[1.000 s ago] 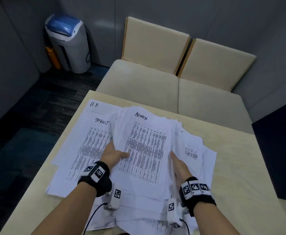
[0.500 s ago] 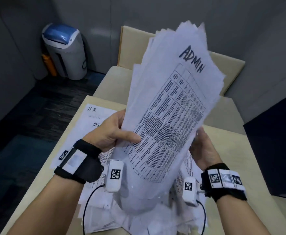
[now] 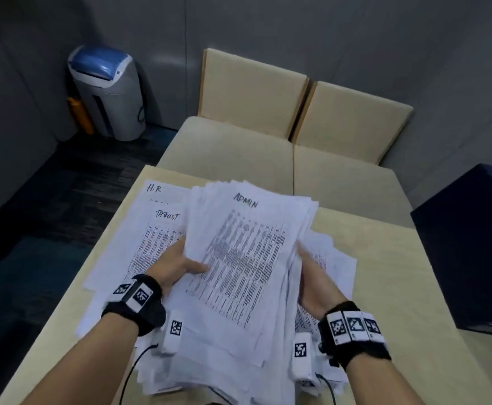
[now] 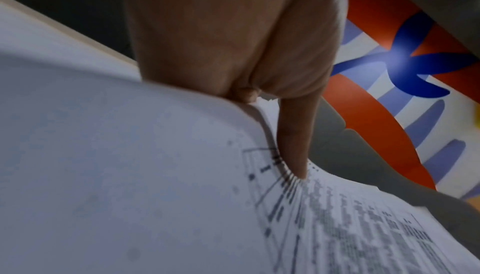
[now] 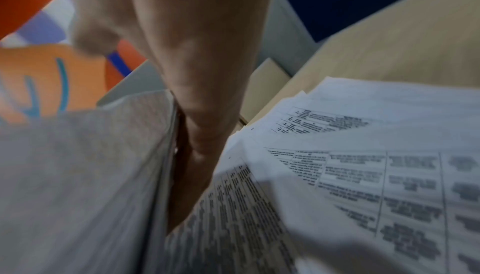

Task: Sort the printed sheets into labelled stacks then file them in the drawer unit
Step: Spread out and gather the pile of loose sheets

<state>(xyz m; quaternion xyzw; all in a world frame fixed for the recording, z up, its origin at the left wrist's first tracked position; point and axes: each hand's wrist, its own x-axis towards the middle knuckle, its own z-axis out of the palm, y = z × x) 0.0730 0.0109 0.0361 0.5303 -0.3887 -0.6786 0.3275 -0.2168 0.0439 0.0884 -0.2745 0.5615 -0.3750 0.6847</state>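
ADMIN stack (image 3: pixel 247 258) betw. both hands — L hand (image 3: pixel 171 267) & R hand (image 3: pixel 314 285) pinching its edges.

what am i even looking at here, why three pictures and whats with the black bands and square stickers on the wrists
No machine here: a person sorts papers while wearing cameras. The wide picture comes from a head camera looking down at a table. The other two come from cameras strapped to each wrist; the black bands hold them, and the squares are printed markers. The left hand and right hand grip a thick stack of printed sheets headed ADMIN, thumb on top at the left. Under it lie loose sheets, two headed H.R and TASKLIST. The wrist pictures show the same fingers and paper up close.
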